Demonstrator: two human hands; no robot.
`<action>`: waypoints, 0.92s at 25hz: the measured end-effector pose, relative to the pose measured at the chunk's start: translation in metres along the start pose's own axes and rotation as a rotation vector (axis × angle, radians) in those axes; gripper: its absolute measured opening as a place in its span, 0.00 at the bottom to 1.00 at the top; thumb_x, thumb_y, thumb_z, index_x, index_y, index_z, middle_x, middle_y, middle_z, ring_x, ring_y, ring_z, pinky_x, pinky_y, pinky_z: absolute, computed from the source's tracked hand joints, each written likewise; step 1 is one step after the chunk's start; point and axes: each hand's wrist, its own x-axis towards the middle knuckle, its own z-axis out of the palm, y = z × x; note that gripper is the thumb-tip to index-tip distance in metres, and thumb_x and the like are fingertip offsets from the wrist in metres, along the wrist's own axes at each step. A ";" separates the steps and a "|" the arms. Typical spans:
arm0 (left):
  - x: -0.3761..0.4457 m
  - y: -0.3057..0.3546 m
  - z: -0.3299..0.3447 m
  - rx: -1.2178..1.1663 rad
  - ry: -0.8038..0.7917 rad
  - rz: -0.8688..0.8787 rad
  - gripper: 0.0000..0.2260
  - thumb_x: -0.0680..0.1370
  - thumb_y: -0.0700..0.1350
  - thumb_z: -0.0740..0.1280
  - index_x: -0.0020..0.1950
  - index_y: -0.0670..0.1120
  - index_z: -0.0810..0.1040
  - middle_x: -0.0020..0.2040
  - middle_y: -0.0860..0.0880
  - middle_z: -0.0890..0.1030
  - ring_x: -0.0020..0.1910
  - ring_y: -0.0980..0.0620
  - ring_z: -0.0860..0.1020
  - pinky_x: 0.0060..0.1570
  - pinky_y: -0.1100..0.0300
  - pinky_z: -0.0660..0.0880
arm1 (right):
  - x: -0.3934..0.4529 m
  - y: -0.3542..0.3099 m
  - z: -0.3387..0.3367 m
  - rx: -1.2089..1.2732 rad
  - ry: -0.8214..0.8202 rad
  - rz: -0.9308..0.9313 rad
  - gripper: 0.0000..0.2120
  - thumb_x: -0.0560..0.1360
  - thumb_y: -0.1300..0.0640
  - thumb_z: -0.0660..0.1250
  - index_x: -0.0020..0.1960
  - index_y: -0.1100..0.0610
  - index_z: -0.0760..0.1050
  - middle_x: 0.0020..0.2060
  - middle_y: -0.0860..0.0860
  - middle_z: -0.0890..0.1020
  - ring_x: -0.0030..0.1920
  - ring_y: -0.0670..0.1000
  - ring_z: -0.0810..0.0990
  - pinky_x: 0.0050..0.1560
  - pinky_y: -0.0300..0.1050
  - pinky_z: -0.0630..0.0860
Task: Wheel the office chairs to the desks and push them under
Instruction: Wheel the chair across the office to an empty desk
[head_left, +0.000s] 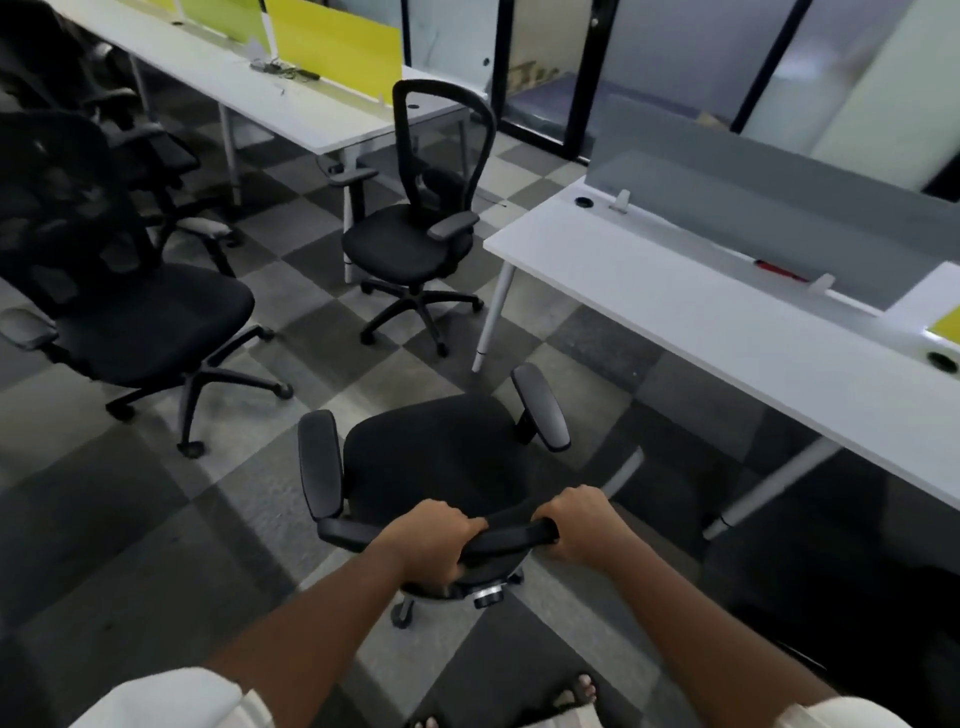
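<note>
Your left hand (434, 535) and right hand (582, 525) each clench the chair's top rail (511, 532), steering it toward the desk (727, 332) at 2 o'clock.

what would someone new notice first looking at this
Both hands, left hand and right hand, grip the top of a black office chair at bottom centre. To its right runs a long white desk; ahead, two more black chairs stand loose on the checkered carpet.

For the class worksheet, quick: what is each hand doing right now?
Left hand: closed, gripping the top edge of the chair backrest.
Right hand: closed, gripping the same backrest edge.
</note>
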 end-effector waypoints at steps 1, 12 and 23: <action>0.002 0.004 -0.001 0.000 0.008 0.027 0.17 0.74 0.55 0.65 0.61 0.51 0.73 0.44 0.49 0.80 0.41 0.45 0.79 0.39 0.55 0.69 | -0.004 0.003 -0.002 0.006 -0.008 0.003 0.09 0.72 0.46 0.66 0.48 0.48 0.80 0.39 0.46 0.81 0.44 0.51 0.80 0.42 0.44 0.68; 0.054 0.008 -0.024 0.062 -0.016 0.291 0.17 0.75 0.54 0.65 0.61 0.49 0.71 0.47 0.47 0.80 0.41 0.43 0.79 0.40 0.50 0.73 | -0.047 0.028 0.022 0.102 0.033 0.214 0.10 0.71 0.45 0.65 0.49 0.47 0.79 0.41 0.45 0.82 0.43 0.49 0.80 0.42 0.44 0.69; 0.199 -0.002 -0.069 0.169 -0.039 0.122 0.18 0.67 0.63 0.65 0.49 0.54 0.81 0.42 0.52 0.83 0.43 0.50 0.82 0.44 0.54 0.79 | -0.027 0.121 0.012 0.143 0.096 0.399 0.06 0.74 0.56 0.64 0.49 0.49 0.77 0.47 0.48 0.82 0.50 0.55 0.81 0.45 0.48 0.63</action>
